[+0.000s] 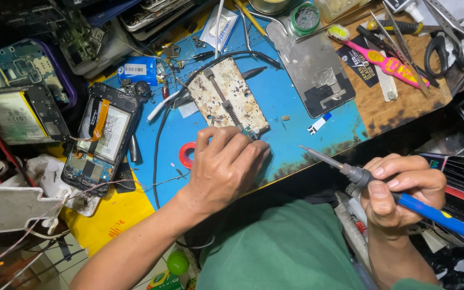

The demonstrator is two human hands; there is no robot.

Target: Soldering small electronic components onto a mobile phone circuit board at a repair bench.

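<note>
Two hands work at the blue mat's (296, 129) front edge. Left hand (224, 166) presses a small part against the worn board holder (226, 96); right hand (401, 190) clasps the soldering iron (350, 171), its tip aimed left toward that part.

An opened phone (100, 140) with an orange ribbon cable lies on the left edge of the blue mat (291, 121). Left of it sit a battery (13, 115) and a circuit board (20, 67). A small blue pack (137, 70) lies just beyond the phone. At the far side of the mat rests a grey metal plate (310, 67), with a round green tin (304, 19) beyond it. On the wooden bench (398, 104) to the right lie a pink toothbrush (382, 56), tweezers (401, 35) and scissors (449, 37). A red ring (185, 154) lies on the mat's near part.
</note>
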